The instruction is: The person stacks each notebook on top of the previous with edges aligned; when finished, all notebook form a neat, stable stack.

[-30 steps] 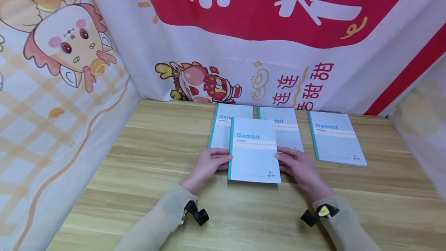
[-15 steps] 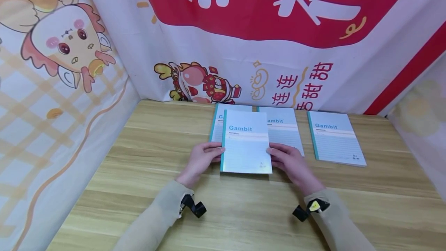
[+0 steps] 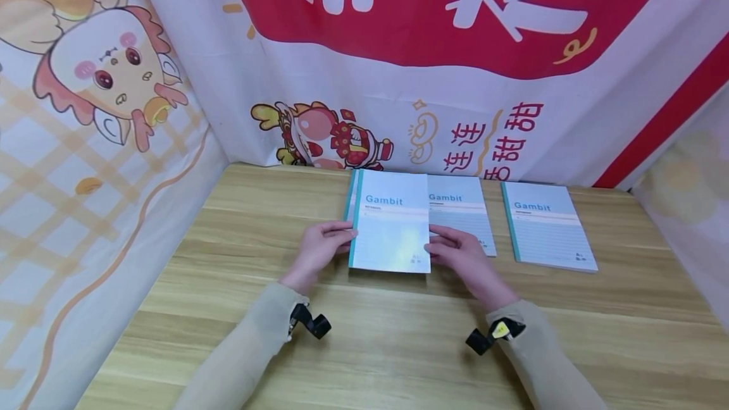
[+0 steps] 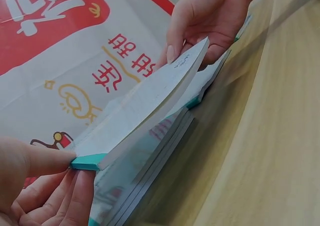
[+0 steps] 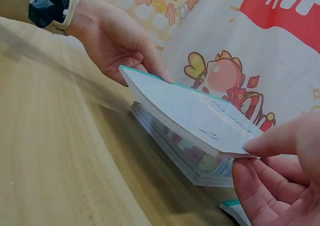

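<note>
The largest element is the printed backdrop (image 3: 410, 87), white with a red field, rising behind the wood-grain table (image 3: 376, 347) at which I work. My 2 beige sleeves (image 3: 239, 353) enter from the lower edge. The left stack (image 4: 150, 171) of notebooks rests on the table; I cannot count its layers. Directly above it I hold 1 notebook (image 3: 393, 239), cover up, teal spine to the left; a gap separates the near edges, while the far edge is hidden in both wrist views. The right notebook (image 3: 549, 226) lies apart. The middle notebook (image 3: 464, 220) appears partly covered by the held notebook and my right hand (image 3: 461, 258), which pinches the held notebook's right edge, thumb above, fingers beneath. My left hand (image 3: 319, 248) pinches the spine in the same manner. Smaller still are 2 black wrist devices (image 3: 495, 336). The smallest labelled feature is the blue "Gambit" lettering (image 3: 384, 200).
</note>
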Demonstrator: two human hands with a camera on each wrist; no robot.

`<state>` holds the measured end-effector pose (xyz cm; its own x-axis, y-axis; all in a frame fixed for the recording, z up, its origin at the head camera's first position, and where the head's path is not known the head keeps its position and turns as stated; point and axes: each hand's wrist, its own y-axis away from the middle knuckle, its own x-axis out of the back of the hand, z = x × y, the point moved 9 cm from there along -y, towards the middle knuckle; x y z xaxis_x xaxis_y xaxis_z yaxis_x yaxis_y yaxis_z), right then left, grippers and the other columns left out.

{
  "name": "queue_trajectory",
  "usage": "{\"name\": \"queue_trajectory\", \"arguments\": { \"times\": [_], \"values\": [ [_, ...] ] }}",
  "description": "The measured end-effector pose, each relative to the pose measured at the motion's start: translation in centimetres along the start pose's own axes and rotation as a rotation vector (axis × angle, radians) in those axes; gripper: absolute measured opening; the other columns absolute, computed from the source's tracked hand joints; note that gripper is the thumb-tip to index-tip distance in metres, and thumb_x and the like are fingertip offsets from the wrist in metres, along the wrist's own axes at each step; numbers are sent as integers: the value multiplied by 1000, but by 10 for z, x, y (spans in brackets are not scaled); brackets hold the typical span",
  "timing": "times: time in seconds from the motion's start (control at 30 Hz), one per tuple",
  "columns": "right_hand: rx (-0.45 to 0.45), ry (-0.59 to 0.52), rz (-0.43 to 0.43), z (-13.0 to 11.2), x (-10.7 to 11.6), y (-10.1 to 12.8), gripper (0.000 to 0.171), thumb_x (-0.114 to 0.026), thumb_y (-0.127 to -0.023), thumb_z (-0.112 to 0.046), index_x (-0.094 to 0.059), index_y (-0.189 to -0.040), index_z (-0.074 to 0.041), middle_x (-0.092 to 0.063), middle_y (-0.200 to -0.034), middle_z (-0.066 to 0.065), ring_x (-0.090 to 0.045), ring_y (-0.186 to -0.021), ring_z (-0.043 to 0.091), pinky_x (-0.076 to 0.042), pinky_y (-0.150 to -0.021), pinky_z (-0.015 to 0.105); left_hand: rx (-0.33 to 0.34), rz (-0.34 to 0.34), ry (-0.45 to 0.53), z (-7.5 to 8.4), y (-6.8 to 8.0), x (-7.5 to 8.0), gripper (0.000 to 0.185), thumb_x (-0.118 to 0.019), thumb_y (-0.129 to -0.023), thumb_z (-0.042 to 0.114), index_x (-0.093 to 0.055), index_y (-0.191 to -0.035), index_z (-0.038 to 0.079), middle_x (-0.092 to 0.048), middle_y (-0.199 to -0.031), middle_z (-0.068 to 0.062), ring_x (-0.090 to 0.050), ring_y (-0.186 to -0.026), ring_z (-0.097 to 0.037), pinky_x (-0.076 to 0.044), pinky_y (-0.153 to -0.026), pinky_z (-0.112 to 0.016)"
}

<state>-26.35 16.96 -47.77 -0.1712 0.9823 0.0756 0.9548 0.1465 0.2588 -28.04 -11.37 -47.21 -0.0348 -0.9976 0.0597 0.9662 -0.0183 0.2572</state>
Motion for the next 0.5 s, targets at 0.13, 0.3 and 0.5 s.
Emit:
{"name": "queue_trajectory", "arguments": {
  "times": [0.13,0.3,0.5],
  "values": [
    [9,18,18,-4,-3,-6,53,-74,-96,-22,-56,-145,-11,-65,-126,13,-64,-112,25,-57,-93,37,-4,7,-20,3,-5,5,27,-76,-95,20,-73,-121,10,-71,-115,-7,-70,-101,-22,-57,-91,-38],
    [6,57,43,-6,-6,-14,54,-74,-96,-20,-55,-146,-10,-64,-125,14,-66,-109,25,-57,-91,35,5,13,-56,7,-12,11,28,-75,-95,22,-72,-121,13,-71,-115,-5,-69,-102,-21,-56,-93,-38],
    [9,78,70,-11,-11,-23,52,-74,-96,-17,-57,-145,-10,-64,-123,14,-67,-106,25,-58,-89,34,5,32,-107,7,-24,18,28,-76,-94,23,-72,-121,14,-70,-116,-4,-68,-104,-20,-55,-94,-35]
  ]
}}
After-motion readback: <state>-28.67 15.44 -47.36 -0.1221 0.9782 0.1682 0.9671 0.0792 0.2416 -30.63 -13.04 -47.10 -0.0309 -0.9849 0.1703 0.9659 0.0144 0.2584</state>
